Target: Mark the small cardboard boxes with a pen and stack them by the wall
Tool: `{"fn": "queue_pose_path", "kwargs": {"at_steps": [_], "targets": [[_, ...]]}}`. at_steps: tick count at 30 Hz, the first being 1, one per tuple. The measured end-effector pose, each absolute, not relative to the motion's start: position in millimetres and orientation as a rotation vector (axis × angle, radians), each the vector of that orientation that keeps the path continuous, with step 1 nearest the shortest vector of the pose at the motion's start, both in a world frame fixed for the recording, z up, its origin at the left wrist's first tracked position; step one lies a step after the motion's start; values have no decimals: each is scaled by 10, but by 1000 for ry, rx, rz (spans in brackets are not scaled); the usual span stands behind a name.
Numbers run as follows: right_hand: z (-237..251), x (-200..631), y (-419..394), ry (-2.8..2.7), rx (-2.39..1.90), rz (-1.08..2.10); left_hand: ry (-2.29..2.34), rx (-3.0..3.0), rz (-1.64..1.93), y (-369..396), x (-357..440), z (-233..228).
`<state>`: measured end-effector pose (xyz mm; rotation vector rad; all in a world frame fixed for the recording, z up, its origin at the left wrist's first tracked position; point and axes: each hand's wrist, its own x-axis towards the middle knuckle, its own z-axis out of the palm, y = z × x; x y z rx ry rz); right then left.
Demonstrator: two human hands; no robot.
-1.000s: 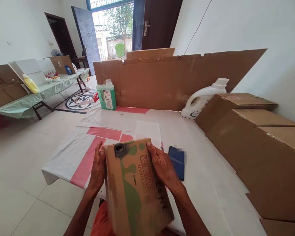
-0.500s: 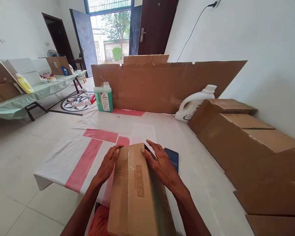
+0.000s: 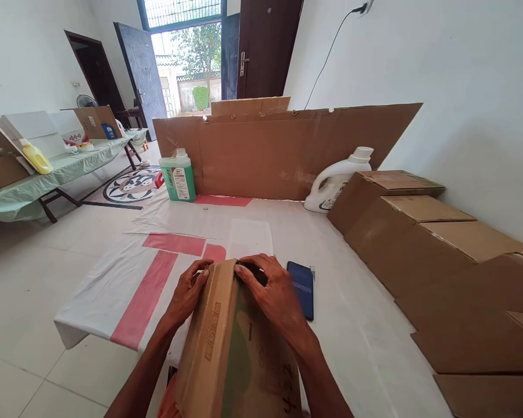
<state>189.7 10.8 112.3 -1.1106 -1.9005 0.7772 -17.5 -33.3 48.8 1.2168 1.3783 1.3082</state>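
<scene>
A brown cardboard box (image 3: 233, 354) stands tilted near my lap, with printing, a green patch and handwritten marks on its sides. My left hand (image 3: 189, 293) grips its far left edge, thumb on the taped face. My right hand (image 3: 275, 293) curls over the far right corner with the thumb along the edge. Beneath my right fingers is a dark patch that I cannot make out. Close to the right hand, a dark blue phone (image 3: 302, 290) lies on the white-and-red covered table (image 3: 340, 278).
A tall cardboard panel (image 3: 261, 154) stands across the back. Before it are a green liquid jug (image 3: 178, 179) and a white detergent bottle (image 3: 337, 181). Stepped cardboard (image 3: 422, 261) lines the right side. Another table (image 3: 87, 159) stands at far left.
The box has turned and tilted left, so its green-patched right side now shows. My right hand has shifted left with its corner, and the phone is more exposed.
</scene>
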Motion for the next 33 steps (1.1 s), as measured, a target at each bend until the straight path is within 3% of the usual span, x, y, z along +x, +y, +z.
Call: {"fn": "queue_pose_path", "kwargs": {"at_steps": [7,16,22,24,28,33], "targets": [[1252,1502,-29,-2070,-1060,687,1339,1092,1372,-341,-233,304],[1299,1267,-407,-2139,-1043,630,1343,1414,1324,-789,-296,836],[1255,1563,-297,-1972,-743,764,1574,1376,1290,-895,-215,935],[1167,1825,-148,-1757,-868,742,1634,1360,1295,-927,-172,959],[732,2315,273,-1667,-1559,597,1653,1355,1313,-932,-98,1004],[78,2415,553,-1725,-1755,717,1648,1350,1274,-857,-33,1009]]}}
